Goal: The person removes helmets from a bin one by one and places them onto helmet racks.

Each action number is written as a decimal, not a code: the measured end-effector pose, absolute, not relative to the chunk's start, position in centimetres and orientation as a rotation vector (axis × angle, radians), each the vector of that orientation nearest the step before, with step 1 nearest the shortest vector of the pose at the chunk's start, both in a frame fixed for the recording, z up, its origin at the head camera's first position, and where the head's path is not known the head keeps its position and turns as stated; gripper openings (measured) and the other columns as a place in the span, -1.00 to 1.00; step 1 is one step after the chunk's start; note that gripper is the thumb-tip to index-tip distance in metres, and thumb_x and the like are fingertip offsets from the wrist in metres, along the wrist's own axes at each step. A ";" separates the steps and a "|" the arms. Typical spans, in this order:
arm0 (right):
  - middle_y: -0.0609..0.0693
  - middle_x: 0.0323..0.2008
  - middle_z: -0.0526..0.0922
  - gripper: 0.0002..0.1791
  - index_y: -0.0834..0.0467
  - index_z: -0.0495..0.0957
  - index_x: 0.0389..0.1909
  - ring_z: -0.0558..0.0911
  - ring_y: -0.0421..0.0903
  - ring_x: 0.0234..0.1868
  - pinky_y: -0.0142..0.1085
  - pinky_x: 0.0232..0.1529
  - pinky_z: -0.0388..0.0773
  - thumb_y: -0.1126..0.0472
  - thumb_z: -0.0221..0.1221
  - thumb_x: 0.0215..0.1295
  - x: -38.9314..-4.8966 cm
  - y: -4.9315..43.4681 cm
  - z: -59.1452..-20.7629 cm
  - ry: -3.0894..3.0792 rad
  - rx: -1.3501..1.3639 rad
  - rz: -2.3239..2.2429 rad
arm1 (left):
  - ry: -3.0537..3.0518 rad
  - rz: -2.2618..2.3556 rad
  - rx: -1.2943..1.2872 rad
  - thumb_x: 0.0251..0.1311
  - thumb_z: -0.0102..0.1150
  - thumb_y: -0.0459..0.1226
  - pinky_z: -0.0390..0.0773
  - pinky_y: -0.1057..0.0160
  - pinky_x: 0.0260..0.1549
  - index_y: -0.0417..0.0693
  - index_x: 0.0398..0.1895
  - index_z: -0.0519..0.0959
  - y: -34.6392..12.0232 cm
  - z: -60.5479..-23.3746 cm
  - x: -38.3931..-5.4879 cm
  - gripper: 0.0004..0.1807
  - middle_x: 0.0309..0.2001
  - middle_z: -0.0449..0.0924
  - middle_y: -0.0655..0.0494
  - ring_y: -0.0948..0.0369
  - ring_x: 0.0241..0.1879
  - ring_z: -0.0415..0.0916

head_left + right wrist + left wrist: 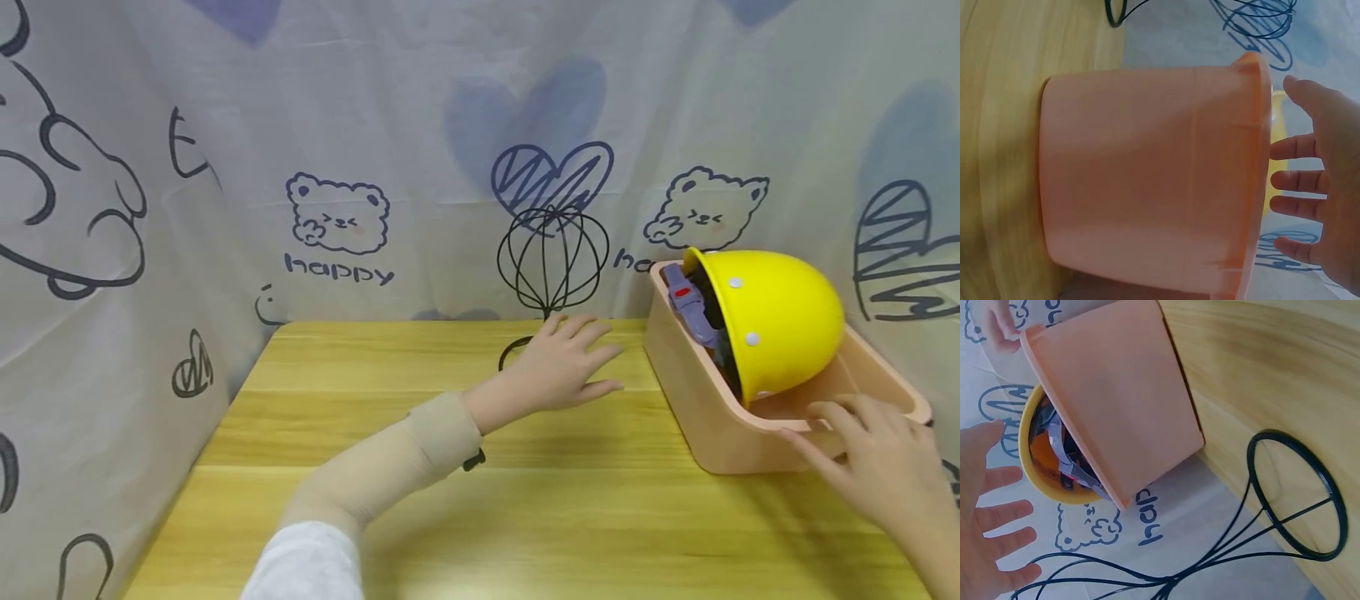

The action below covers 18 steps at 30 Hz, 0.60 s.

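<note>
Well, left hand spread near wire stand | right hand spread at bin | a stray bump might topple stand or tilted helmet

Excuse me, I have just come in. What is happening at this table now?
A person has both hands out above the table, and neither grips anything. The left hand is spread in front of the black wire stand, which stands near the back. The right hand is at the near rim of the pink bin; whether it touches the rim is hard to tell. A yellow helmet sits tipped on its side in the bin, partly above the rim.
</note>
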State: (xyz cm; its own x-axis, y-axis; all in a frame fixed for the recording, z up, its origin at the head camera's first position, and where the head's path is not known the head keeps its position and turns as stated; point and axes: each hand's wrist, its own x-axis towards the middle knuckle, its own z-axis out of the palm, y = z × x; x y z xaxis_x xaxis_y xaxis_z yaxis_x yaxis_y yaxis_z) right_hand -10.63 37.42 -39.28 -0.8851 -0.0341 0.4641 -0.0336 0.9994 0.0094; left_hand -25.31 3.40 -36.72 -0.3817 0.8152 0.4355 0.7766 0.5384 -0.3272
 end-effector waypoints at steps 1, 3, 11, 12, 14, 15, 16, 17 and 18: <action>0.25 -0.26 0.51 -0.43 0.21 0.53 -0.28 0.44 0.24 -0.20 0.35 -0.14 0.30 -0.24 0.34 0.03 -10.7 37.7 -39.3 -2.654 0.056 -0.010 | -2.216 0.083 -1.286 0.32 -0.12 0.27 0.40 -0.04 0.23 0.22 0.23 0.51 3.7 -36.5 -25.5 -0.42 0.28 0.47 0.09 0.07 0.30 0.37; 0.22 -0.31 0.50 -0.43 0.20 0.53 -0.29 0.46 0.22 -0.27 0.33 -0.19 0.32 -0.24 0.34 0.04 -10.7 38.2 -39.4 -2.655 0.062 -0.014 | -2.190 0.058 -1.293 0.32 -0.10 0.26 0.41 -0.04 0.21 0.21 0.21 0.51 4.4 -36.2 -25.8 -0.43 0.27 0.48 0.09 0.07 0.30 0.37; 0.25 -0.33 0.49 -0.40 0.26 0.55 -0.28 0.44 0.21 -0.30 0.28 -0.29 0.33 -0.27 0.27 0.13 -11.2 38.9 -39.7 -2.703 0.055 0.021 | -2.114 0.006 -1.264 0.33 -0.08 0.23 0.43 0.04 0.18 0.22 0.20 0.52 6.8 -35.7 -27.4 -0.47 0.22 0.51 0.16 0.10 0.25 0.40; 0.26 -0.31 0.50 -0.41 0.26 0.55 -0.29 0.45 0.21 -0.29 0.27 -0.29 0.35 -0.25 0.28 0.13 -11.3 38.9 -39.7 -2.702 0.061 0.023 | -2.120 0.006 -1.266 0.34 -0.08 0.21 0.44 0.04 0.18 0.21 0.21 0.51 7.1 -35.6 -27.5 -0.48 0.22 0.51 0.16 0.11 0.25 0.40; 0.28 -0.30 0.50 -0.42 0.26 0.55 -0.29 0.45 0.22 -0.28 0.25 -0.30 0.36 -0.24 0.28 0.13 -11.4 38.9 -39.8 -2.712 0.060 0.019 | -2.146 0.023 -1.262 0.35 -0.09 0.21 0.43 0.05 0.19 0.22 0.24 0.48 7.7 -35.5 -27.8 -0.47 0.23 0.50 0.17 0.12 0.27 0.39; 0.28 -0.30 0.51 -0.42 0.26 0.55 -0.29 0.45 0.22 -0.29 0.24 -0.30 0.36 -0.24 0.28 0.13 -11.4 39.0 -39.8 -2.716 0.060 0.018 | -2.167 0.034 -1.261 0.36 -0.12 0.20 0.42 0.04 0.20 0.22 0.26 0.46 8.0 -35.4 -27.9 -0.47 0.24 0.49 0.18 0.13 0.27 0.38; 0.28 -0.29 0.51 -0.42 0.26 0.55 -0.29 0.46 0.23 -0.28 0.24 -0.30 0.36 -0.24 0.29 0.12 -11.4 39.0 -39.8 -2.719 0.058 0.019 | -2.186 0.039 -1.261 0.37 -0.12 0.21 0.41 0.05 0.21 0.22 0.28 0.45 8.3 -35.3 -28.0 -0.46 0.25 0.48 0.18 0.13 0.28 0.37; 0.28 -0.29 0.51 -0.42 0.26 0.55 -0.29 0.46 0.23 -0.28 0.25 -0.30 0.36 -0.24 0.29 0.12 -11.4 39.0 -39.7 -2.722 0.057 0.021 | -2.200 0.038 -1.261 0.37 -0.12 0.21 0.40 0.05 0.22 0.22 0.29 0.43 8.6 -35.2 -28.2 -0.45 0.25 0.47 0.19 0.14 0.29 0.36; 0.29 -0.29 0.51 -0.41 0.26 0.55 -0.29 0.46 0.24 -0.28 0.26 -0.30 0.35 -0.25 0.28 0.13 -11.4 39.0 -39.7 -2.731 0.051 0.023 | -2.212 0.033 -1.261 0.36 -0.11 0.20 0.39 0.05 0.23 0.22 0.31 0.42 8.9 -35.2 -28.3 -0.44 0.26 0.47 0.19 0.14 0.29 0.36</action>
State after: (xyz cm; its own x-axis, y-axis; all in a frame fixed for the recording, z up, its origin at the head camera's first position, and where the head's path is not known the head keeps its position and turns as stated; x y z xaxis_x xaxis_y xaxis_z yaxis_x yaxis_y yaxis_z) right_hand -11.40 39.00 -39.69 -0.9163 -0.0326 0.3991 -0.0393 0.9992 -0.0087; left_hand -28.30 8.91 -35.17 -0.3797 0.7934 0.4757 0.7790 0.5516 -0.2982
